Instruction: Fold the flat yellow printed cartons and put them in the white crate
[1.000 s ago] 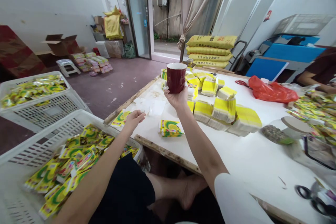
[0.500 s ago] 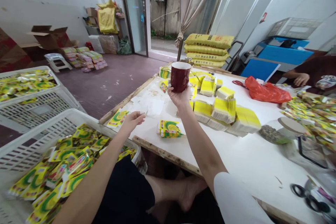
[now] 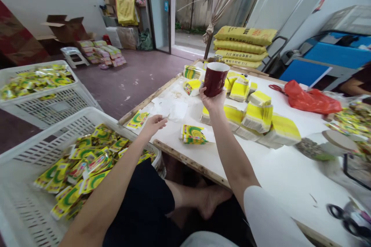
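A dark red mug (image 3: 216,81) with a white inside is held up over the table, wrapped by the fingers of my right hand (image 3: 213,99). My left hand (image 3: 155,126) hovers near the front edge, thumb and fingertips pinched; a tiny pale thing shows at the tips, too small to name. Below and between my hands lies a short stack of yellow-green packets (image 3: 193,135). A flat packet (image 3: 138,119) rests left of my left hand, and white paper (image 3: 175,110) lies just beyond it. Bundles of yellow-and-white packets (image 3: 257,117) stand right of my right forearm.
White crates (image 3: 87,115) of filled packets stand at my left. On the table (image 3: 261,173) are a red plastic bag (image 3: 311,98), scissors (image 3: 344,220) and a lidded tub (image 3: 337,141). Yellow sacks (image 3: 243,42) are stacked beyond it. Another person's arm (image 3: 355,87) shows at the far right.
The view has shifted, so the scene sits farther right and a little higher. The mug has moved slightly right with my right hand. My left hand keeps its pinch in nearly the same place.
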{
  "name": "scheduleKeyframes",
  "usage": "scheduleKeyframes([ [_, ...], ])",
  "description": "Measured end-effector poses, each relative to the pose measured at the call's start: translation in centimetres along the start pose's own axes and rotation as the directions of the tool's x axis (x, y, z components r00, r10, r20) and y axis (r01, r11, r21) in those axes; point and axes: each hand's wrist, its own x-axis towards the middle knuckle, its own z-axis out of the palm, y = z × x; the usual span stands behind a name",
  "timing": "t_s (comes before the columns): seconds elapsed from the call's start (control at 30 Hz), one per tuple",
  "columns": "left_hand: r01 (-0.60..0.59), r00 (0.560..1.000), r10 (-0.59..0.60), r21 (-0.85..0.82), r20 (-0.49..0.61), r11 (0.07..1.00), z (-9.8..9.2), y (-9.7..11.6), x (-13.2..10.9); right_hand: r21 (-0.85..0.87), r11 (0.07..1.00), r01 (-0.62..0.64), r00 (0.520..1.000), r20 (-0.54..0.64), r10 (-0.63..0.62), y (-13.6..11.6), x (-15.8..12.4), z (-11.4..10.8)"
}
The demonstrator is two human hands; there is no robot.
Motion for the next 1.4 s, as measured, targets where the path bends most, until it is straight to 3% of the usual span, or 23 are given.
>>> scheduleKeyframes([
  [0.8, -0.079, 0.995, 0.065, 0.202, 0.071, 0.976, -0.2, -0.4, 0.1, 0.040, 0.992, 0.121, 0.989, -0.092, -0.117, -2.0, 0.1, -1.2],
  [1.0, -0.094, 0.993, 0.072, 0.237, 0.097, 0.967, -0.3, -0.3, -0.1, -0.014, 0.989, 0.147, 0.982, -0.114, -0.147, -2.4, 0.0, -1.0],
  [1.4, -0.186, 0.981, 0.157, 0.325, 0.114, 0.927, -0.1, -0.9, 0.3, -0.036, 0.994, 0.106, 0.991, -0.081, -0.109, -2.4, -0.8, -0.8],
])
